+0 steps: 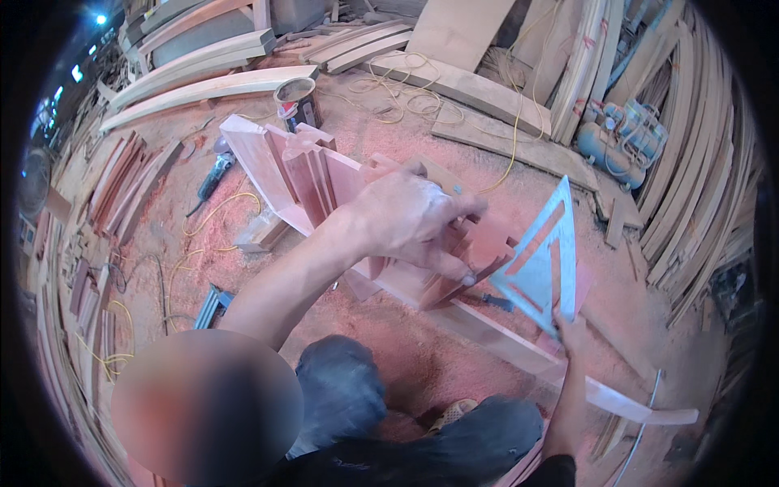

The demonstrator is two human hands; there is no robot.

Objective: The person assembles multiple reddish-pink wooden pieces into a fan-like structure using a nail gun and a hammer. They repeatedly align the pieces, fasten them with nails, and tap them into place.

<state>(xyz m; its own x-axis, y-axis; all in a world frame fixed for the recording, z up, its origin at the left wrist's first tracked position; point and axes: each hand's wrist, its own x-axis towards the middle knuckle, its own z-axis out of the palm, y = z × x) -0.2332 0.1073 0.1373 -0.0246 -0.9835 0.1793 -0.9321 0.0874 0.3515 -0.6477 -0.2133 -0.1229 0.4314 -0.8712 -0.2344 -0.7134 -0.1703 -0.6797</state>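
Beside the grooved block (491,243), on the person's right, the square (537,264) stands tilted up in the air, its point away from the body. The right hand (570,331) has it pinched near its lower corner; the left hand (410,215) spreads over the block, fingers bent, though how firmly it holds cannot be told. Beneath runs the long board (503,341), near the knees (341,377).

Good handling here likely depends on a steady left hand: press the block down with the palm, keeping fingertips off whichever edge the square is to meet. A corner pinch gives poor control, so a hold nearer the middle of one side should stop the thin plate twisting. Pink dust (406,337) lies about; any grain under an edge could tip the square, so a wipe of both faces seems wise. Light, even contact should serve better than force.
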